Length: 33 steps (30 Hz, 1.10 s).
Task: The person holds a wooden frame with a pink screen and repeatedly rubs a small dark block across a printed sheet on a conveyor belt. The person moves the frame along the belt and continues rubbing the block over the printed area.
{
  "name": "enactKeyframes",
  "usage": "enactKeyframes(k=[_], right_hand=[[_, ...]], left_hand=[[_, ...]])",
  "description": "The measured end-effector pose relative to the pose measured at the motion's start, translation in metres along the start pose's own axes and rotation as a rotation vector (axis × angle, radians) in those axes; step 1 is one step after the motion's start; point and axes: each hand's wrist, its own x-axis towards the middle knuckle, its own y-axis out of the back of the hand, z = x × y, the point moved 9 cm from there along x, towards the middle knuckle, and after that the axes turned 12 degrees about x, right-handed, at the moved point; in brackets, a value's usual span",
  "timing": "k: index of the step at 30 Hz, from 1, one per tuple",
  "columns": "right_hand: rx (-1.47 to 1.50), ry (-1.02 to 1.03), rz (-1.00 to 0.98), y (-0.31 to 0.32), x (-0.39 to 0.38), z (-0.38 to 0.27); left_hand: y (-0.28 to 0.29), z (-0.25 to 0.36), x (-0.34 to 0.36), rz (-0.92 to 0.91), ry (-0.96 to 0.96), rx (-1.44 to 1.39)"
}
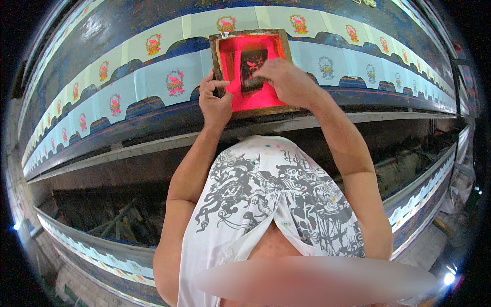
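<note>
A small wooden screen printing frame point(290, 48) lies on the long printing table, over the nearer row of pale blue fabric pieces. Bright pink ink point(261, 104) covers much of its inside, around a dark rectangular patch with a pink figure. At the frame's left side, my left hand point(216, 100) is closed on the edge, thumb and forefinger reaching over it. My right hand point(289, 82) hovers over the right half of the screen, fingers curled downward. Whatever those fingers hold, if anything, is hidden under the hand.
Pale blue pieces left of the frame carry pink prints point(175, 83); those to the right show grey outlines point(326, 67). Behind runs a row of pale pieces with multicoloured prints point(153, 44). A metal rail point(153, 143) edges the table, and another table point(97, 256) stands lower left.
</note>
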Motion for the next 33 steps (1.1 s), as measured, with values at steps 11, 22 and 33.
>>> enactKeyframes(k=[11, 22, 33], right_hand=[[-0.293, -0.013, 0.259, 0.018, 0.011, 0.022], [-0.148, 0.088, 0.156, -0.025, -0.026, -0.054], [0.14, -0.089, 0.564, -0.008, -0.067, -0.02]], left_hand=[[-0.025, 0.017, 0.017, -0.025, -0.06, 0.013], [0.013, 0.015, 0.036, 0.071, -0.08, 0.18], [0.061, 0.011, 0.029, 0.133, -0.09, 0.235]])
